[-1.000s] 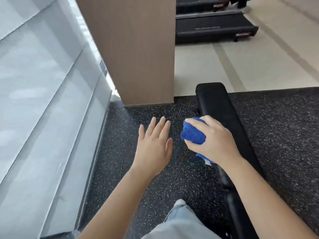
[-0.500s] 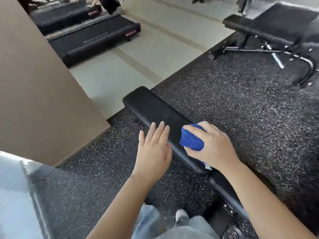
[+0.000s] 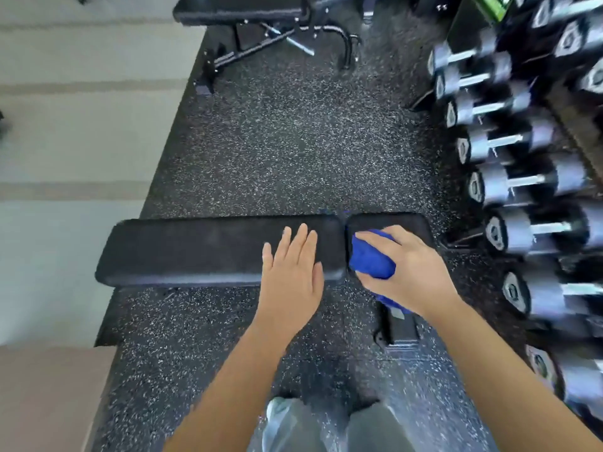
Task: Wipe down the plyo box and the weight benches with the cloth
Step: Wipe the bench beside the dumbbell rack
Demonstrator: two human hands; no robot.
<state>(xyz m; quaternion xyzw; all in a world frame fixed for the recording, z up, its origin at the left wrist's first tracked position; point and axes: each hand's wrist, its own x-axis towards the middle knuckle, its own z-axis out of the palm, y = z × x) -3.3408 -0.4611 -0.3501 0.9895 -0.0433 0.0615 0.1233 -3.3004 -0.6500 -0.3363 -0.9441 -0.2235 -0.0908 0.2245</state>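
A black padded weight bench (image 3: 195,249) lies across the middle of the view, its long pad to the left and its short seat pad (image 3: 414,225) to the right. My right hand (image 3: 411,272) grips a bunched blue cloth (image 3: 370,257) over the seat pad, near the gap between the pads. My left hand (image 3: 292,272) is flat with straight fingers over the right end of the long pad. A second black bench (image 3: 241,9) stands at the top of the view. No plyo box is in view.
A rack of dumbbells (image 3: 522,184) runs down the right side. Speckled black rubber flooring (image 3: 287,148) lies between the two benches. Pale floor (image 3: 71,132) is to the left. A tan panel (image 3: 49,393) is at the lower left. My legs show at the bottom.
My view has swung to the right, so the bench now lies crosswise and the dumbbell rack has come in. Both hands kept their pose, the right still holding the cloth.
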